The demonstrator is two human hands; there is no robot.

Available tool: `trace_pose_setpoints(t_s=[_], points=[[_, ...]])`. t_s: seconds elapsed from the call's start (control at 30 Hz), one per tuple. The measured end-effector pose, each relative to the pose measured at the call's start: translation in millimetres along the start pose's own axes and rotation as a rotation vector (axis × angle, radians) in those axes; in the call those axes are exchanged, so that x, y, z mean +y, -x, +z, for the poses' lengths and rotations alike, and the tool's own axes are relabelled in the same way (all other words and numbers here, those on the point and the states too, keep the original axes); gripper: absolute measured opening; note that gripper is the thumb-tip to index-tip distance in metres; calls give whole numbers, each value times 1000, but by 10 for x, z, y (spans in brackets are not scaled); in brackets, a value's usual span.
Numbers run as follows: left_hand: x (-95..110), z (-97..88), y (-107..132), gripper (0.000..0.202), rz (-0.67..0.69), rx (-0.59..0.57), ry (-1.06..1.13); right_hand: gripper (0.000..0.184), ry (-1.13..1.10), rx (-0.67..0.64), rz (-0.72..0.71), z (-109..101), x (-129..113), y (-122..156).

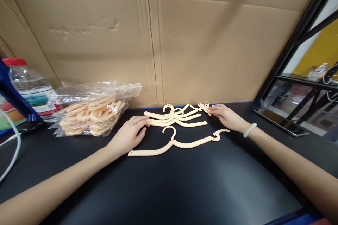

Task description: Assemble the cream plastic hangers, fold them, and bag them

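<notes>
On the black table [169,190], one folding hanger [192,143] is lying alone nearest us, with one hooked end piece [217,135] at its right tip. Behind it, several folding hangers [191,124] are overlapping, too closely for exact counting. Our left hand [128,136] is resting loosely half-open, its fingertips touching their left ends. Our right hand [225,115] is bending its fingers at a pile of small pieces [203,107]; whether it is gripping one, we cannot tell.

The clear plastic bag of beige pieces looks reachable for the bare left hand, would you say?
Probably yes: the left hand is close beside the clear plastic bag, with only black tabletop visible between them.
</notes>
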State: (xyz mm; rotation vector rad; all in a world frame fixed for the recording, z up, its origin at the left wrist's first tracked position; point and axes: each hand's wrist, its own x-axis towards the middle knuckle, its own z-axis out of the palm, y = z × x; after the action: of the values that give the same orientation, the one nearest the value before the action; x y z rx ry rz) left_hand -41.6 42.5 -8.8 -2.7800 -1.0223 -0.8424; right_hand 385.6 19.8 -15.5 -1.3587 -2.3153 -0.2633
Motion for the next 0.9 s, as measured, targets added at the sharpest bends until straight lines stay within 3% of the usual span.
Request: trace_pose_setpoints(t_s=[0.37, 0.53, 0.73, 0.9], points=[[-25, 11, -3, 28, 10, -58, 27, 52, -30, -31, 1, 43, 6, 8], [-20, 11, 4, 30, 2, -68, 23, 49, -74, -17, 19, 49, -31, -1], [36, -16, -8, 18, -15, -38, 14, 38, -192, 139, 107, -5, -59, -19], [40, -17, -12, 15, -2, -35, 26, 41, -370, 306, 253, -70, -108, -26]])
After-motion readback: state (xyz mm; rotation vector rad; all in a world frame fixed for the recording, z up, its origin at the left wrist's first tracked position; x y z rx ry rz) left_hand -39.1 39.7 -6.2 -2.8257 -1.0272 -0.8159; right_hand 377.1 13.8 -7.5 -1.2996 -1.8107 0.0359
